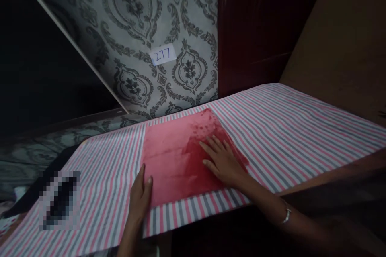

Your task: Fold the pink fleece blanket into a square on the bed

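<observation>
A folded red cloth with a velvety surface lies flat on a striped sheet. Its left part looks pale pink-red, and the right part is darker, with a row of small marks near the far corner. My right hand rests palm down on the darker part, fingers spread, with a bangle on the wrist. Along the cloth's near left edge is my left hand, its thumb and fingers apart and touching the border. Some fingers of this hand are hidden from the camera.
The pink, grey and white striped sheet covers the table. Patterned wallpaper with a paper label reading 277 rises behind it. A dark red panel stands at the back right. A pixelated dark item lies at left.
</observation>
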Available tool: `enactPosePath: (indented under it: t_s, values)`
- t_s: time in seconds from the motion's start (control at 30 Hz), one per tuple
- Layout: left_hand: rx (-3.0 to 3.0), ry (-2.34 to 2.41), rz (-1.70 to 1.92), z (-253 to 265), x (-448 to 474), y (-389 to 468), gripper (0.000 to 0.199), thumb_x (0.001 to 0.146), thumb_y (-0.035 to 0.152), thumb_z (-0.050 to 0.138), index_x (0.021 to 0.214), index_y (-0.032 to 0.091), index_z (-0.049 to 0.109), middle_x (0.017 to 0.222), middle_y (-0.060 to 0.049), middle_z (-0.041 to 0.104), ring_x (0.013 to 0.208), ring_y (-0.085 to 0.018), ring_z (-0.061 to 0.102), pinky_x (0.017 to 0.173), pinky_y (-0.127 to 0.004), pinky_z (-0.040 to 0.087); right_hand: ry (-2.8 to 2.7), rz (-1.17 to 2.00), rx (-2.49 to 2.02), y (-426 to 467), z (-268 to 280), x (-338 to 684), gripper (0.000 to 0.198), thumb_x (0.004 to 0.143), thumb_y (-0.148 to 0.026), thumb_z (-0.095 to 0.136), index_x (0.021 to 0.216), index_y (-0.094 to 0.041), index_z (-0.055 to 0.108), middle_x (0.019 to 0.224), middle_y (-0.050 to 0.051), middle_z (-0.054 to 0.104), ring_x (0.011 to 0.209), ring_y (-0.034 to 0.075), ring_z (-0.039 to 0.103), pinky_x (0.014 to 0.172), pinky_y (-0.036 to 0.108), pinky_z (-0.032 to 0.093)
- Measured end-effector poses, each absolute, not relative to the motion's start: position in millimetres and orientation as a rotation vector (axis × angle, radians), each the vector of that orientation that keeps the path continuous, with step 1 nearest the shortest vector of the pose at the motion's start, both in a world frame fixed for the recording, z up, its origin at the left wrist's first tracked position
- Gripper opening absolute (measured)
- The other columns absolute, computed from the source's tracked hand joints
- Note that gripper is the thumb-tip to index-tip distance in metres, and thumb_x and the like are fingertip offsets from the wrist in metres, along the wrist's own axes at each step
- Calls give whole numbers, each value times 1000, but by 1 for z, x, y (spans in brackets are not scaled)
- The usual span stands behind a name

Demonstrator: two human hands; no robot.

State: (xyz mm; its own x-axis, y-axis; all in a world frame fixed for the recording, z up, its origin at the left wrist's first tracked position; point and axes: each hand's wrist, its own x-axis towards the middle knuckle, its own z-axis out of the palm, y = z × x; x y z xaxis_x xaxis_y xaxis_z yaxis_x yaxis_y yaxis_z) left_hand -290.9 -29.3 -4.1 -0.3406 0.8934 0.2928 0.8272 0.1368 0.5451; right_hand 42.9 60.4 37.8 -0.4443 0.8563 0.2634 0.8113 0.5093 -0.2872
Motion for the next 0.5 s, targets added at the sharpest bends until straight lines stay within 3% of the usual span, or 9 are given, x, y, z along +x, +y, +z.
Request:
enactPosePath:
  t_s: [0.23,0.37,0.5]
  values:
    - [1887,2460,636,67,-296,71,69,93,47,43,151,9,43,158,-18,42,150,-28,33,123,-45,29,-2359,229,-1517,150,95,1,55,104,-43,39,156,-25,38,164,10,32,152,30,24,121,54,19]
    - [1897,2481,342,97,-266,132,58,99,43,36,152,20,43,161,-15,39,151,-31,31,120,-61,25,-2320,264,-1599,191,94,-20,54,104,-41,39,155,-23,40,160,12,38,150,32,27,119,57,20]
    - [1822,2507,206,81,-248,154,56,101,45,31,152,26,42,163,-12,36,152,-33,27,115,-67,30,-2263,175,-1672,207,69,-16,50,103,-44,39,145,-20,52,151,15,49,147,33,31,119,58,17]
